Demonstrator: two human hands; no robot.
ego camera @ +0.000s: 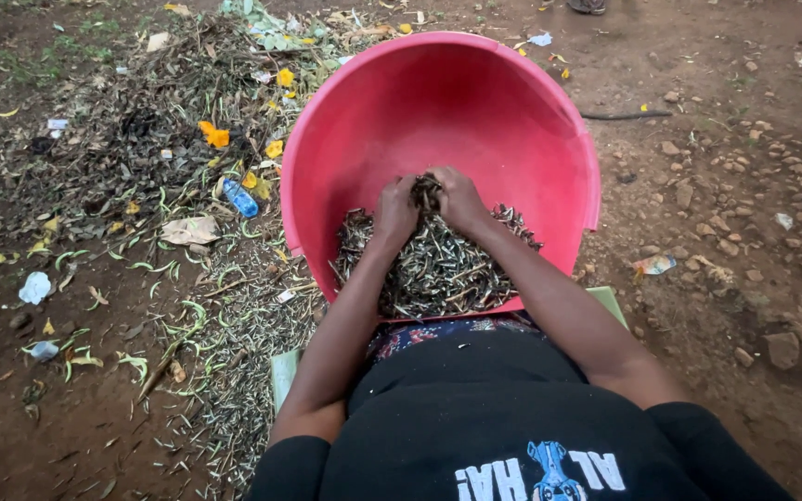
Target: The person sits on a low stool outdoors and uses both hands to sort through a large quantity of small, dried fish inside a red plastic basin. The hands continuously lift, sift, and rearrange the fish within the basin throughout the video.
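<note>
Big pink plastic basin tilted toward the person, its low rim against the lap; everything else placed relative to it. Inside the basin, at the low near side, a heap of dark dried pods (thin, stick-like, grey-brown), spreading from the middle of the floor down to the near rim. Upper half of the basin interior bare.

Left hand at the top of the heap, fingers curled down, clenched on a bunch of pods. Right hand just beside it, touching or nearly touching, also closed around pods; a tuft of them sticks up between the two hands. Both forearms run from the near rim up over the heap.

Left of the basin, on bare dirt ground: wide litter pile of husks and green pods, reaching from beside the basin's left wall outward. In it, just left of the basin wall, a small blue bottle; further up-left, yellow scraps. White paper bits well left of the basin.

Right of the basin: stones and pebbles scattered, a small wrapper near the right rim. Below the basin, person's black shirt and patterned cloth at the rim; pale green seat edge showing under the person (either side).
</note>
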